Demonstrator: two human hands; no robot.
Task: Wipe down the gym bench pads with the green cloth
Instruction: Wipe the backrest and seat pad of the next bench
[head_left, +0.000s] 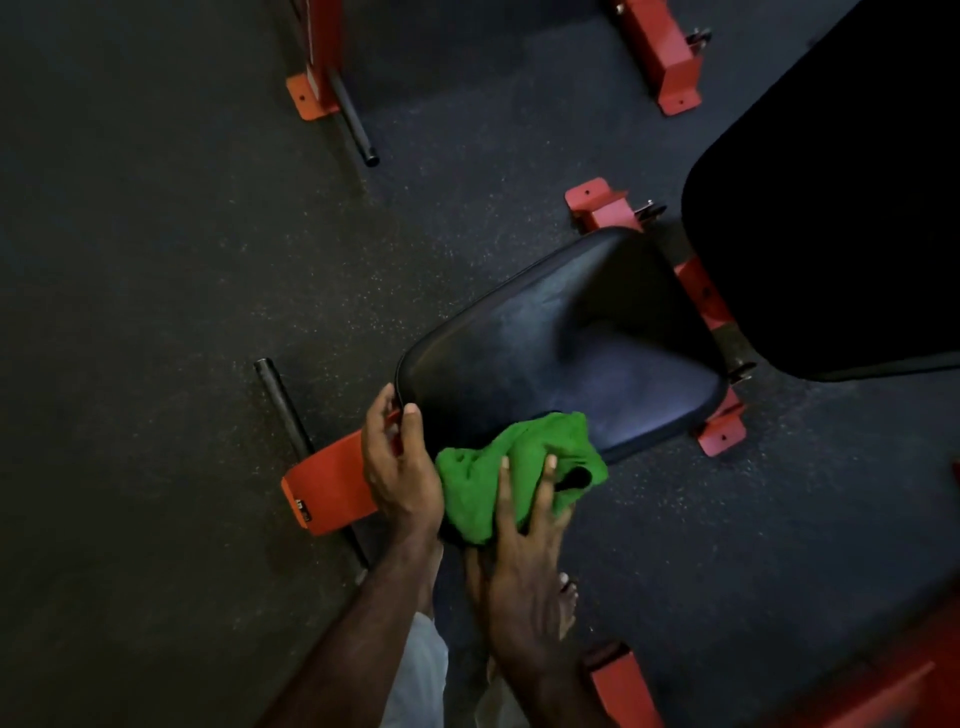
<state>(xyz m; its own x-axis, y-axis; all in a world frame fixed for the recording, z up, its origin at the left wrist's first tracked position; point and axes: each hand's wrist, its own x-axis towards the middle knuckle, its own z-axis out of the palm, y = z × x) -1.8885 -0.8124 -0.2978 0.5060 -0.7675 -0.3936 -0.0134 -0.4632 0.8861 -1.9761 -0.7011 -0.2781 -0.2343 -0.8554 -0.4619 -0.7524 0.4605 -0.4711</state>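
Observation:
The black seat pad (561, 353) of a red-framed gym bench lies in the middle of the view. A larger black back pad (831, 218) rises at the upper right. The bunched green cloth (498, 473) sits on the seat pad's near edge. My right hand (524, 530) presses on the cloth with fingers spread over it. My left hand (397, 462) grips the near left corner of the seat pad, thumb on top and fingers round the edge.
Red frame feet (327, 483) and black bars (283, 405) of the bench stand on the dark rubber floor (156, 260). Another red frame (660, 57) stands further back, and one more red foot (623, 686) is near the bottom. My bare foot shows below the hands.

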